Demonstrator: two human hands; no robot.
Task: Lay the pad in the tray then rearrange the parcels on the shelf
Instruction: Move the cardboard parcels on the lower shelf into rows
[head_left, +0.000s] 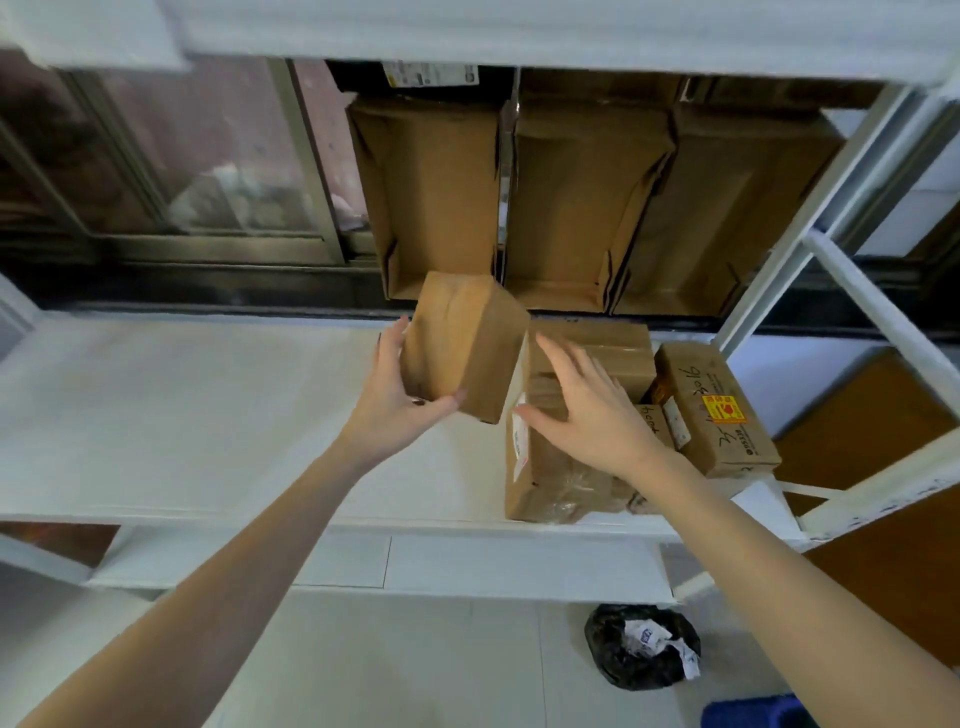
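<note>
My left hand (397, 387) grips a plain brown parcel (465, 343) from its left side and lifts it, tilted, above the white shelf (208, 415). Just right of that parcel, my right hand (587, 410) hovers with its fingers spread and holds nothing; it is over a taped brown parcel (545, 478) with a white label on its side. Behind that one lies another brown parcel (602, 345). At the shelf's right end rests a parcel with handwriting and a yellow-red sticker (722, 410). No pad or tray can be made out.
Three open cardboard boxes (582, 208) stand on edge at the back, their openings facing me. White shelf uprights (810, 218) rise on the right. On the floor below lie a black bag (641, 649) and a blue object (753, 714). A window is at left.
</note>
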